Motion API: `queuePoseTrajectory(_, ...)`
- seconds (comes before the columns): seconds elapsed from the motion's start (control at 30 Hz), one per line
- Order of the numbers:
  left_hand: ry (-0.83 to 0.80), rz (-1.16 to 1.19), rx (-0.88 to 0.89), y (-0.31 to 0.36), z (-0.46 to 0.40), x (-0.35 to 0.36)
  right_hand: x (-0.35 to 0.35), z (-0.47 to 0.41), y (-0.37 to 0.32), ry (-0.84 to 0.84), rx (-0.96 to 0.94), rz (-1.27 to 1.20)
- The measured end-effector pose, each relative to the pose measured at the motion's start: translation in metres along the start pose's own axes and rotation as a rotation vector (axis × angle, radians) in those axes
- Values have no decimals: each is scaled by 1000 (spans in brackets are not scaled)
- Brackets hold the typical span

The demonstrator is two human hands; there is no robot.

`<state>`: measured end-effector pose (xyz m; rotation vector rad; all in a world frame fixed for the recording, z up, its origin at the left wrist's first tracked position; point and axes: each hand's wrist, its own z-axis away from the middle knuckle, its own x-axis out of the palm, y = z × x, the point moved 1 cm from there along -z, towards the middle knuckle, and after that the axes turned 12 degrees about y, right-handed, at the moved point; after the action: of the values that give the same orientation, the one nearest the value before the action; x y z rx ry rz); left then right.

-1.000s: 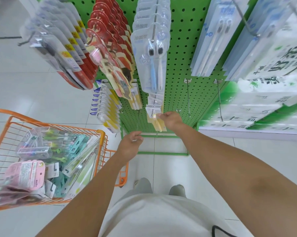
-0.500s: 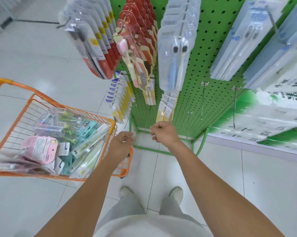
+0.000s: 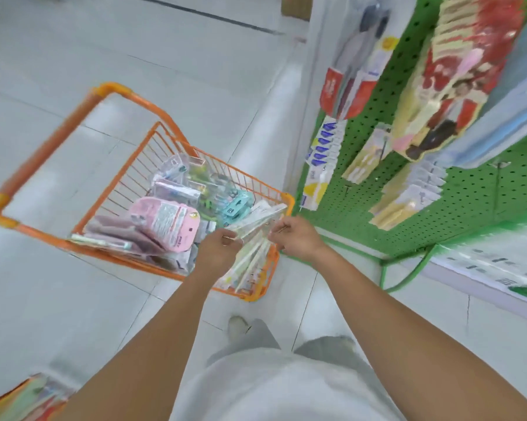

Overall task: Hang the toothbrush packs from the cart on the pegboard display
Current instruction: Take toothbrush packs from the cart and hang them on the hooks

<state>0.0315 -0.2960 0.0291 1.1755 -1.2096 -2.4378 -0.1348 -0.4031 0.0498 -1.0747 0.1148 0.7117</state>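
Both hands over orange cart [image 3: 128, 174]: left hand [image 3: 218, 249] and right hand [image 3: 295, 238] each pinch one clear toothbrush pack [image 3: 257, 218], held between them. More packs lie in cart below left hand; green pegboard [image 3: 468, 189] w/ hung packs is to right of right hand.

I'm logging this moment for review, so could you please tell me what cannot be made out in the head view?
- Print on the clear packs at the cart's near corner: motion blur smears it.
- Left hand grip: fingers curl out of sight beneath the hand; a hold is unclear.
- Right hand fingertips: blurred against the packs.
- Labels on the pegboard packs: blurred, and cut off by the top and right edges.
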Motion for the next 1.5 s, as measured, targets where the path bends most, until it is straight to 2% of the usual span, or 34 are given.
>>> queuePoseTrajectory(0.2, -59, -261, 18, -53, -30, -36, 55, 3, 9, -63, -47, 294)
queuePoseTrajectory(0.3, -103, -340, 89, -69, -32, -33, 62, -7, 13, -25, -181, 554)
queuePoseTrajectory(0.37, -113, -334, 120, -75, -31, -28, 68, -16, 11, -1, -318, 727)
queuePoseTrajectory(0.5, -30, -261, 157, -80, -32, -24, 85, -50, 4, -46, -567, 1105)
queuePoseTrajectory(0.6, -12, -193, 180, -76, -31, -22, 88, -90, 4, -68, -586, 1293)
queuePoseTrajectory(0.7, 11, -158, 169, -72, -32, -15, 89, -124, 10, -106, -566, 1321)
queuePoseTrajectory(0.8, 7, -105, 77, -68, -37, -7, 86, -136, 2, -142, -584, 1300)
queuePoseTrajectory(0.87, -2, -27, -36, -64, -41, -4, 79, -137, -8, -126, -584, 1244)
queuePoseTrajectory(0.97, -62, 207, -327, -50, -45, -1, 65, -132, -19, -40, -662, 1182)
queuePoseTrajectory(1.03, -138, 358, -476, -40, -50, 3, 55, -134, -18, 83, -648, 941)
queuePoseTrajectory(1.1, -212, 454, -512, -27, -53, 6, 47, -128, -18, 129, -559, 509)
queuePoseTrajectory(1.17, -216, 528, -443, -12, -57, 9, 49, -115, -22, 18, -510, 197)
queuePoseTrajectory(1.23, -90, 624, -352, 3, -59, 10, 60, -102, -21, -199, -374, 79)
queuePoseTrajectory(1.3, 145, 599, -270, 8, -61, 5, 70, -98, -15, -299, -295, 101)
queuePoseTrajectory(1.37, 309, 492, -201, 4, -61, -5, 80, -108, -7, -196, -380, 343)
queuePoseTrajectory(1.43, 337, 426, -182, -6, -59, -19, 94, -118, -1, -219, -502, 713)
queuePoseTrajectory(1.5, 289, 377, -183, -16, -56, -32, 112, -128, 6, -261, -616, 968)
